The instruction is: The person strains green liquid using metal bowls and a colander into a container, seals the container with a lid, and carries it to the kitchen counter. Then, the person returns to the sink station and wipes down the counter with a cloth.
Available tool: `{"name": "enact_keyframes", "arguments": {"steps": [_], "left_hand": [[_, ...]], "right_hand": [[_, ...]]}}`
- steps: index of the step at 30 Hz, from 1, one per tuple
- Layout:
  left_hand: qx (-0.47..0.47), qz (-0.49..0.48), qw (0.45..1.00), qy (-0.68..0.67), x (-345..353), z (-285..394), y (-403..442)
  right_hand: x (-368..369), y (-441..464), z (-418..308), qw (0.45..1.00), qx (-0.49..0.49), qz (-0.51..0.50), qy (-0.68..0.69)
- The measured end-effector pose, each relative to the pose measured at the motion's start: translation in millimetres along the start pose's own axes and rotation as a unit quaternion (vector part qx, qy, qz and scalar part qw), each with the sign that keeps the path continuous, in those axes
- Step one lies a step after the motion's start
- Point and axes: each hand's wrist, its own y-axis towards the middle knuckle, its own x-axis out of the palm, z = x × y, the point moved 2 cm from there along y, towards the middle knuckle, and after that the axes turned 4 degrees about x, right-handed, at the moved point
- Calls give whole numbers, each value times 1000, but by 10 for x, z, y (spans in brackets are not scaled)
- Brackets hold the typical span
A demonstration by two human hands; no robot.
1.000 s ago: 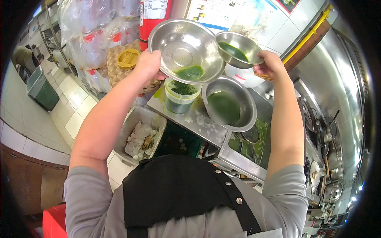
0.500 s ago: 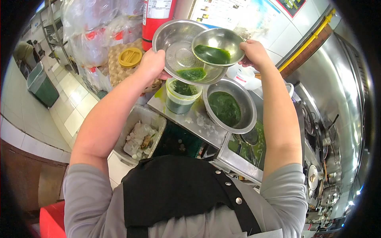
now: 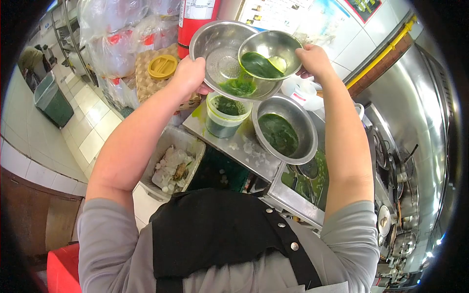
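My left hand (image 3: 191,77) grips the rim of a wide metal colander (image 3: 215,53), whose base shows rings of small dots like holes. A pool of green liquid (image 3: 238,87) lies at its near side. My right hand (image 3: 313,62) holds a smaller metal bowl (image 3: 284,43) by its right rim, tilted left over the colander. Dark green liquid (image 3: 261,65) reaches this bowl's lower lip, and a thin stream seems to fall into the colander. Directly below stands a translucent plastic tub (image 3: 224,126) with green liquid inside. Beside it rests a metal mixing bowl (image 3: 307,136) of green liquid.
Green-splashed utensils lie in a metal basin (image 3: 293,195) at right. A waste bin (image 3: 195,168) with scraps stands below the steel counter (image 3: 254,161). Behind are a fire extinguisher (image 3: 198,22), a yellow lid (image 3: 162,67) on a woven box and bagged plastic containers (image 3: 115,53).
The smaller bowl has tipped a little further left, and more of its bottom shows bare. The green pool in the colander looks more stirred. Both hands keep their grips.
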Motion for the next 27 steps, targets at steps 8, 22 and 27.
{"name": "enact_keyframes", "arguments": {"steps": [8,22,27], "left_hand": [[9,8,1000,-5,0,13,-16],[-10,-2,1000,23,-4,17,9],[4,7,1000,5,7,-14,11]], "right_hand": [[-6,6,-56,999,-21,16,-22],[-10,60,-100,996,-24,35,-78],[-2,19,-153,996,-37,43,-71]]}}
